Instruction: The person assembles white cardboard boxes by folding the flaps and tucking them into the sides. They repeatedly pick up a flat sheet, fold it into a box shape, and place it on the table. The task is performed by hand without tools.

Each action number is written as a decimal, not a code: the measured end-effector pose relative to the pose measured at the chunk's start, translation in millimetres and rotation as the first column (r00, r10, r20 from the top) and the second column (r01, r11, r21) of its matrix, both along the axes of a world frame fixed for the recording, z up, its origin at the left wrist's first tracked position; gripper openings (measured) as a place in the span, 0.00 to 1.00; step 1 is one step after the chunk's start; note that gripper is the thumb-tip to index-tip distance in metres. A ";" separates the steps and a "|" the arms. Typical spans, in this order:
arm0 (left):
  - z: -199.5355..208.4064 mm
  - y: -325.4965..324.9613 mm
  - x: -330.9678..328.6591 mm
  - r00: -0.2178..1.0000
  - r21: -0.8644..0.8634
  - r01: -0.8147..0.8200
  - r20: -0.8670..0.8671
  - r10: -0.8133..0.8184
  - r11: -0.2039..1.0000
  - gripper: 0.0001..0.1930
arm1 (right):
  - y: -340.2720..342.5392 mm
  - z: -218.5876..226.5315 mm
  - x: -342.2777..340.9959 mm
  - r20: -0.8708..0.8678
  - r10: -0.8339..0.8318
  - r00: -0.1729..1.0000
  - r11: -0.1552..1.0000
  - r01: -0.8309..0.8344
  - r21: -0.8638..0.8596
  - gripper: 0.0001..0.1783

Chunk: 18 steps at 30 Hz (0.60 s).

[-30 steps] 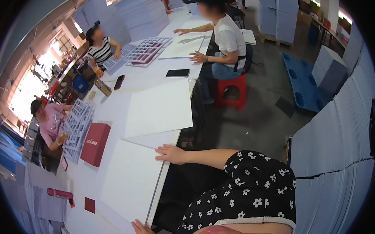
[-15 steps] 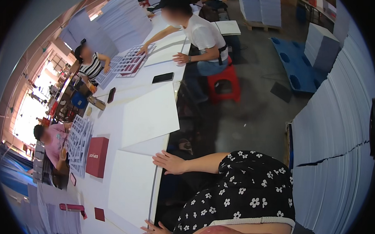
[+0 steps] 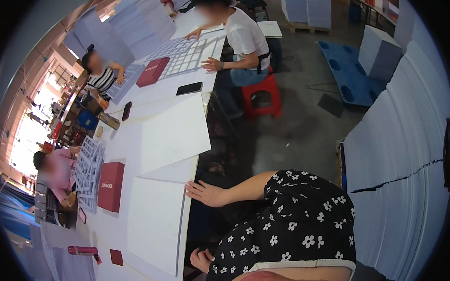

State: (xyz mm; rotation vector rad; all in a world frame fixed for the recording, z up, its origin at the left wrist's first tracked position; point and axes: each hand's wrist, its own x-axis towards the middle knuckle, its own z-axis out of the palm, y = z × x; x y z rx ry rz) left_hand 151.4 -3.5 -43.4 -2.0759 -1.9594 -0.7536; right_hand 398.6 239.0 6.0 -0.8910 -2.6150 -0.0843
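A large white board lies flat on the table in front of me, along its near edge. My right hand, the upper one, rests with fingers stretched out on the board's near corner. My left hand, lower down, is off the board, beside the table edge and close to my black floral garment. Its fingers are curled in, with nothing visible in them. Another white sheet lies just beyond, at an angle, its corner reaching over the table edge.
A dark red box stands across the table near white grid frames. Phones, a bottle and a red-handled tool lie around. Co-workers sit at the table, one on a red stool. Tall sheet stacks rise behind me.
My left hand has come off the board's edge and curled up. My right hand stays on the corner. The upper co-worker's grid frames now lie spread out, with a red box beside them.
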 end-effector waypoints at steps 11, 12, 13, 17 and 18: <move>-21.9 67.4 47.8 0.861 -0.038 0.181 0.489 -0.140 0.983 0.02 | -8.5 3.1 -32.2 0.225 -0.177 0.958 0.982 0.158 0.100 0.35; -20.2 71.1 53.8 0.836 -0.057 0.175 0.537 -0.117 0.983 0.02 | -8.7 1.9 -31.5 0.245 -0.191 0.951 0.980 0.171 0.100 0.35; -18.0 74.1 55.4 0.817 -0.083 0.180 0.567 -0.102 0.980 0.05 | -9.7 0.7 -33.3 0.267 -0.210 0.940 0.975 0.180 0.133 0.35; -7.0 88.7 63.2 0.707 -0.077 0.224 0.699 -0.107 0.972 0.06 | -13.4 0.7 -46.5 0.325 -0.279 0.904 0.954 0.221 0.204 0.36; -7.2 93.2 64.9 0.694 -0.068 0.248 0.708 -0.128 0.966 0.06 | -14.2 1.0 -49.0 0.320 -0.281 0.905 0.954 0.228 0.194 0.36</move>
